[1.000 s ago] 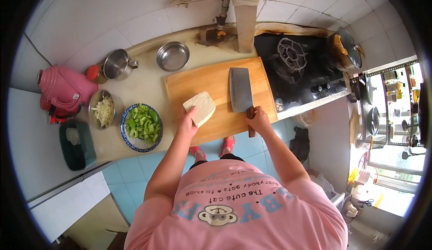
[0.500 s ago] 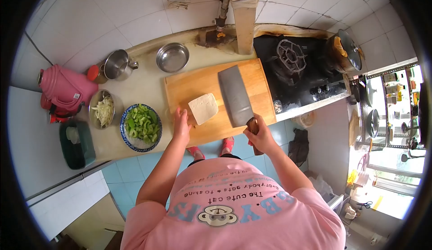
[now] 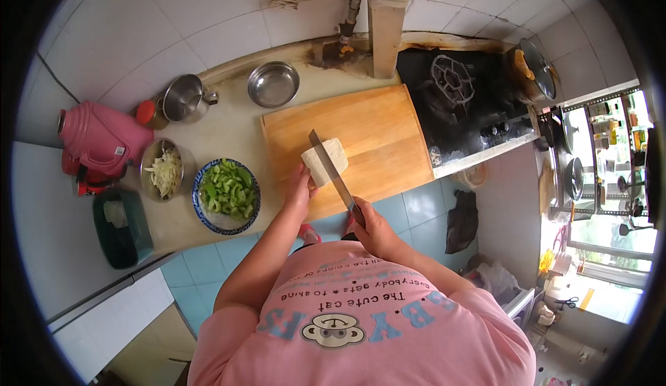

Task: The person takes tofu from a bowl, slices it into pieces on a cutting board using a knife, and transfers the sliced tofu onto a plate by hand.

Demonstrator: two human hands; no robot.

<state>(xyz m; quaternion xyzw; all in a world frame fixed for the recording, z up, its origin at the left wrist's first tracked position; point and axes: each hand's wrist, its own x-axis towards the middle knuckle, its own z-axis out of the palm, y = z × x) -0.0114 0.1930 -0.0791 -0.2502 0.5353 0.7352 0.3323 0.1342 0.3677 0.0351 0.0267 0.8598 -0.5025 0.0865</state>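
Note:
A pale white block, like tofu (image 3: 336, 154), lies on the wooden cutting board (image 3: 381, 132). My left hand (image 3: 300, 186) rests against the block's near left side, its fingers touching the edge. In my right hand (image 3: 374, 228) is the dark handle of a cleaver (image 3: 333, 173). The blade stands on edge over the block, running from its far left side back to my right hand. Whether the edge has entered the block cannot be made out.
Left of the board are a plate of chopped green vegetable (image 3: 229, 195), a bowl of pale shreds (image 3: 165, 172), a metal bowl (image 3: 273, 84), a metal pot (image 3: 186, 100), a pink container (image 3: 104, 138) and a green basin (image 3: 121, 230). A gas stove (image 3: 465, 108) stands to the right.
The cleaver has been lifted from the board's right part and moved left over the block, its blade turned on edge. My left hand has let go of the block and then come back against it.

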